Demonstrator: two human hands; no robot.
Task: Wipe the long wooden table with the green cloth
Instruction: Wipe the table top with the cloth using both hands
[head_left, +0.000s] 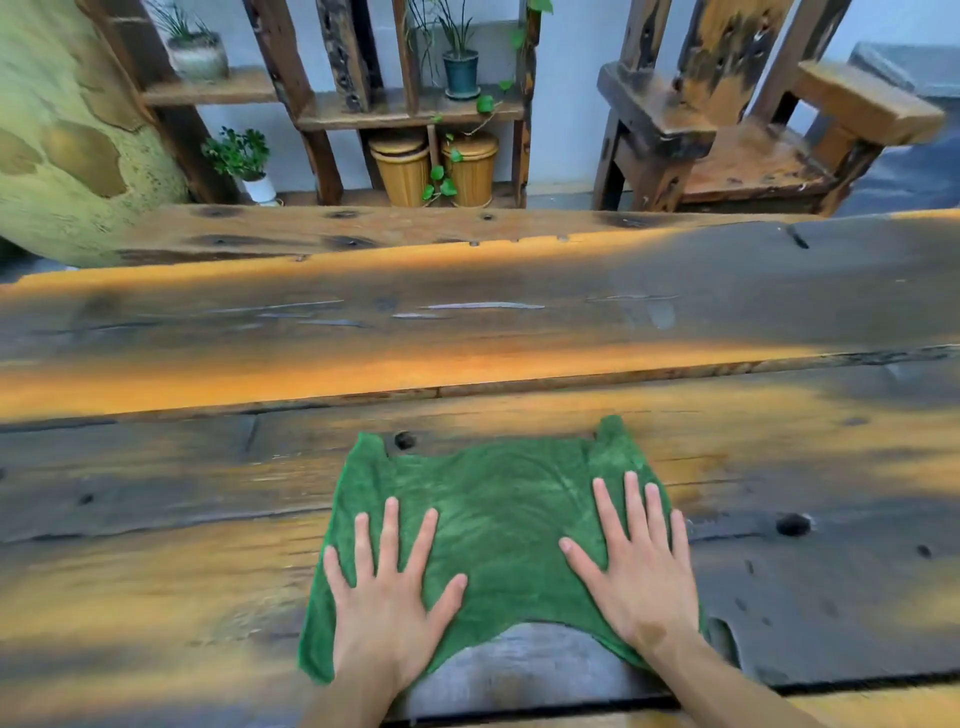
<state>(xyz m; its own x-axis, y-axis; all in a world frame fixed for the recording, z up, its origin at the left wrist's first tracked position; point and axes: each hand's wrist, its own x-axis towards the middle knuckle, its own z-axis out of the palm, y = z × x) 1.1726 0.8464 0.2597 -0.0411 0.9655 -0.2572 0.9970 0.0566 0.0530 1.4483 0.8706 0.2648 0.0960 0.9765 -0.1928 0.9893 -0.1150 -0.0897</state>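
the green cloth (498, 525) lies spread flat on the tabletop (156, 545) at lower centre of the frame, on the nearest plank. the left hand (387, 587) and the right hand (636, 561) both rest palm down on it, fingers wide and splayed, gripping nothing, one on each near corner.

to wipe well, i judge the palms should keep even downward pressure so the cloth slides as one sheet and does not bunch in the middle, and the strokes should follow the grain along the planks, overlapping, and pass over the dark knot holes.

the tabletop runs out of frame at left and right, so its ends are unseen. its surface is blurred; pale streaks at mid-frame may be wet or worn, i cannot tell. the forearms are cut off at the lower edge.
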